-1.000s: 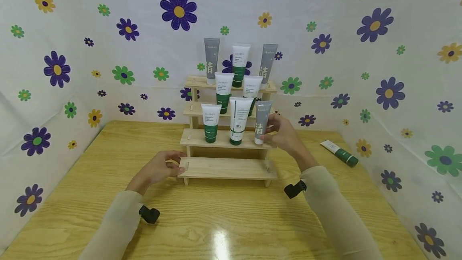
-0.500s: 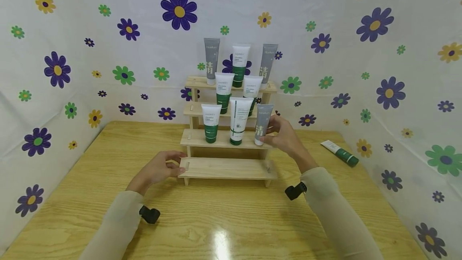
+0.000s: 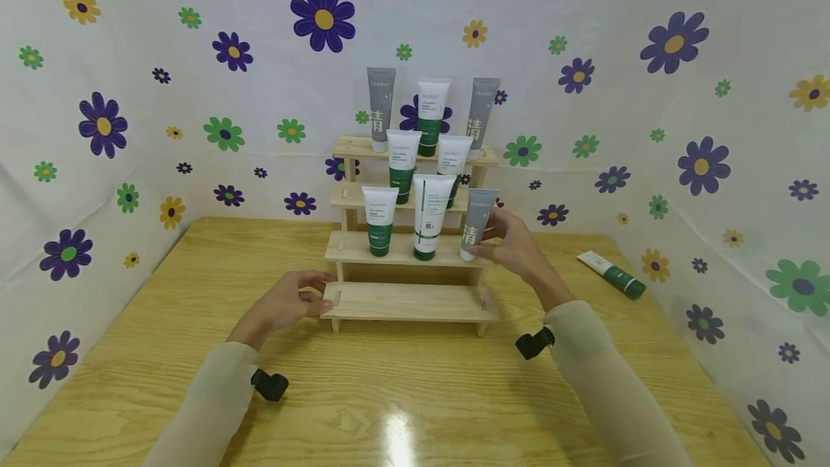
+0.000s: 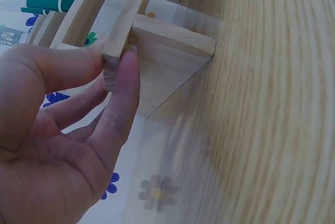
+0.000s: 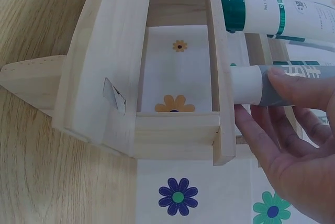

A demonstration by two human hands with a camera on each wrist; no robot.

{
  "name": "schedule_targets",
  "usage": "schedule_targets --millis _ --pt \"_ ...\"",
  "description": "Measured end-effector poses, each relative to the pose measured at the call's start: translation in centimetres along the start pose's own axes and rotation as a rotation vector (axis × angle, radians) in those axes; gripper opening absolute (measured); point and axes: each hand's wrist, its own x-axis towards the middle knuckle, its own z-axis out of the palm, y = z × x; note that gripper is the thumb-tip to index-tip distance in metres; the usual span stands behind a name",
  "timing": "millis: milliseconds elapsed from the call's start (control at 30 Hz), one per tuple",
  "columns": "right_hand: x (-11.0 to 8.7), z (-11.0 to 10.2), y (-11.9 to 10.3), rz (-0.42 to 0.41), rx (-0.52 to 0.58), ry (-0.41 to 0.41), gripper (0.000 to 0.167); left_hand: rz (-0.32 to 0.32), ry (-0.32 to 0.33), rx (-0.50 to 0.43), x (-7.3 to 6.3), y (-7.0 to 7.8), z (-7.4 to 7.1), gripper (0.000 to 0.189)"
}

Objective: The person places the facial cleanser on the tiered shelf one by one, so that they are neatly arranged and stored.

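My right hand grips a grey tube low on its body, at the right end of the second step of a wooden tiered stand. In the right wrist view the tube's white cap meets that step, thumb on one side and fingers on the other. With thumb and fingers my left hand pinches the left end of the lowest step; the left wrist view shows the board's corner between them. A white tube with a green cap stands beside the grey one, a white-and-green tube farther left.
On the upper steps stand several more tubes, among them a grey tube and a white-and-green tube. Another white-and-green tube lies on the wooden table at right. Flower-printed cloth hangs behind and at both sides.
My right hand has shifted the grey tube slightly to the right along the step, widening its gap from the white tube. The left hand stays in place on the stand.
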Motion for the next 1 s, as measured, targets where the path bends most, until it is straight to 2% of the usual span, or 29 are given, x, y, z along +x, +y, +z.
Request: schedule_targets --millis 533,733,1000 --pt "0.0 -1.1 0.3 -0.008 -0.047 -0.076 0.06 -0.008 -0.004 0.006 0.0 0.4 -0.1 0.054" --pt "-0.7 -3.1 0.6 -0.005 -0.056 -0.095 0.049 -0.011 0.003 0.011 -0.1 0.3 0.0 0.052" --pt "-2.6 -6.8 2.0 0.0 -0.206 -0.058 0.04 -0.007 0.008 0.01 0.0 0.2 0.1 0.052"
